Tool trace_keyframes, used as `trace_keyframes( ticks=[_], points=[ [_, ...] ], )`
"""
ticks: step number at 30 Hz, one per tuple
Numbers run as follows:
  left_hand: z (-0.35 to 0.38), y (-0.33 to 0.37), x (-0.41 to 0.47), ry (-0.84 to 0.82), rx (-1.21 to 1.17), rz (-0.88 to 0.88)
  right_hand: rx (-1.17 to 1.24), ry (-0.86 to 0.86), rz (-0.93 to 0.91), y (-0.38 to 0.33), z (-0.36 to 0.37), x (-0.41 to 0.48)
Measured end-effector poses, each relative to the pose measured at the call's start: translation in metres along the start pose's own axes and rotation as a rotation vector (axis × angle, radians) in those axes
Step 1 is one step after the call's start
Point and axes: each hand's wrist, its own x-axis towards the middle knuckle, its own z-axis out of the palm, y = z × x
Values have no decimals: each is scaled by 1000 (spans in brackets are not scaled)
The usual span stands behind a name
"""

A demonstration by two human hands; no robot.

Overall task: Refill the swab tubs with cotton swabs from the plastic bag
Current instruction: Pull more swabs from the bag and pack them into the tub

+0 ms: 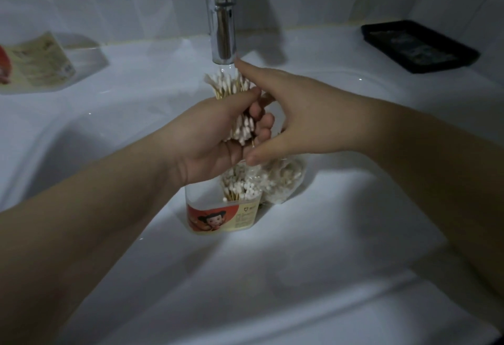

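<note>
My left hand (215,132) grips a thick bundle of cotton swabs (231,85) above the sink basin, white tips showing above and below the fist. My right hand (278,110) lies against the bundle's right side with fingers extended, the index finger pointing up toward the tap. Directly below stands a clear swab tub (218,213) with a red cartoon label, partly filled with swabs. A clear plastic bag (283,178) holding more swabs lies against the tub's right side. A second clear tub (38,64) with a similar label lies on its side on the counter at the far left.
A chrome tap (222,17) rises just behind the hands. The white sink basin (300,263) surrounds the tub and bag. A black tray (417,44) sits on the counter at the back right. White tiled wall behind.
</note>
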Motion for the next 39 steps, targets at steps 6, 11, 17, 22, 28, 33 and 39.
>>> trace_keyframes(
  ticks=[6,11,17,22,28,33,39],
  points=[
    [1,1,0,26,-168,-10,-120,77,-53,-2,-4,2],
    [5,2,-4,9,-208,-19,-35,30,-12,-5,-1,2],
    [6,-2,-4,1,13,-9,-125,127,-55,0,-6,4],
    [1,-5,-3,35,209,86,-50,184,-53,-3,-4,2],
    [1,-8,0,86,354,146,86,385,-185,-11,7,8],
    [2,-9,0,74,367,144,370,551,-115,-10,4,11],
    [-2,-11,2,71,394,122,613,650,-30,-8,-13,7]
  ],
)
